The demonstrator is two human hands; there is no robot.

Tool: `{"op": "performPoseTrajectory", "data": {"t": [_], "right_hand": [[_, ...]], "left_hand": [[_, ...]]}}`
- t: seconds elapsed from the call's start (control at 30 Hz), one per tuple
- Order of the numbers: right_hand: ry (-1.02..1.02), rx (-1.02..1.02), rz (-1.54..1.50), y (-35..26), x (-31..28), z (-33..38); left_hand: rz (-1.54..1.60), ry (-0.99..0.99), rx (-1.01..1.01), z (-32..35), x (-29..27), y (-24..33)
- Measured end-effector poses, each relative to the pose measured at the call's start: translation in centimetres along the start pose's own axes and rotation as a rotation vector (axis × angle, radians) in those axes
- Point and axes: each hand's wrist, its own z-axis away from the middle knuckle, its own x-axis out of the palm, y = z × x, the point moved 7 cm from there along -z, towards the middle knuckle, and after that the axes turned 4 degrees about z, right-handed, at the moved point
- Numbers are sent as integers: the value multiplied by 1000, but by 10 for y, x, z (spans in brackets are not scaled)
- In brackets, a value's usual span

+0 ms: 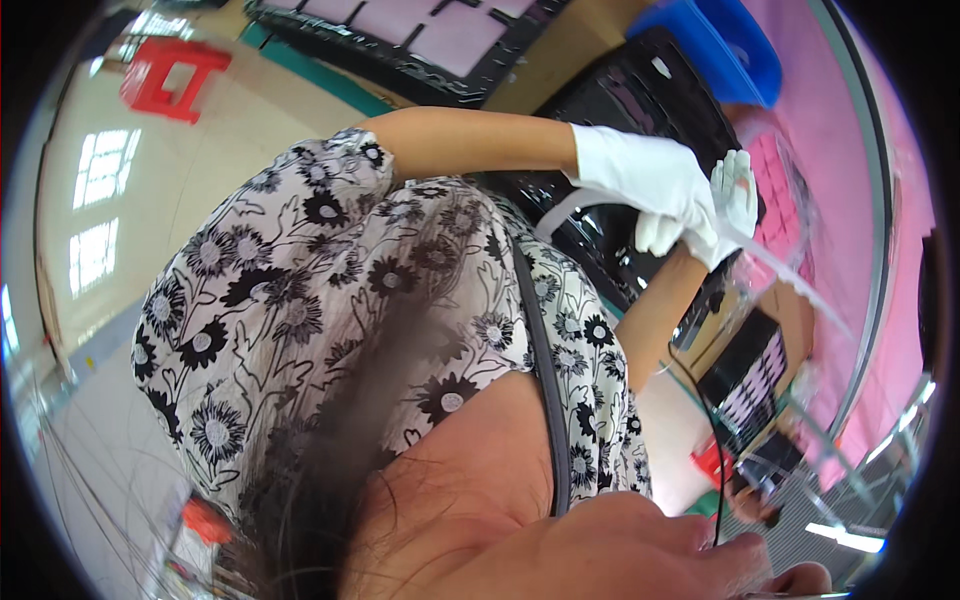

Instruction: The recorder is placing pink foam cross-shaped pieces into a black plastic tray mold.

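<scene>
Both my hands wear white gloves and meet right of the middle. My left hand (662, 190) comes across from the upper left, its fingers bent and closed around a pale, translucent strip (795, 280). The strip curves out on both sides of the hands, and its far end looks notched. My right hand (736, 195) is partly behind the left, palm showing and fingers stretched upward; the strip passes across its base. Under the hands lies a glossy black panel (630, 100) with light reflections. Where the hands overlap, the exact finger contact is hidden.
A blue bin (735, 45) stands beyond the panel. Pink sheeting (850, 200) hangs at the right. A black tray with pale pink sections (440, 35) is at the top. A red stool (175, 78) stands on the floor; another person (750, 498) is lower right.
</scene>
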Motion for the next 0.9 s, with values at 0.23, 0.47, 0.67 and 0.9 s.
{"op": "performPoseTrajectory", "data": {"t": [0.23, 0.47, 0.67, 0.9], "right_hand": [[-44, -254, -103, -79, 10, 42], [7, -288, -6, -110, 24, 44], [112, -242, 34, -110, 26, 45], [224, -165, 48, -102, 31, 59]], "left_hand": [[127, 169, -63, -3, -18, 1], [109, 256, -45, 1, -24, 9], [44, 298, -40, 5, -25, 14], [-7, 395, -59, 23, -32, 9]]}}
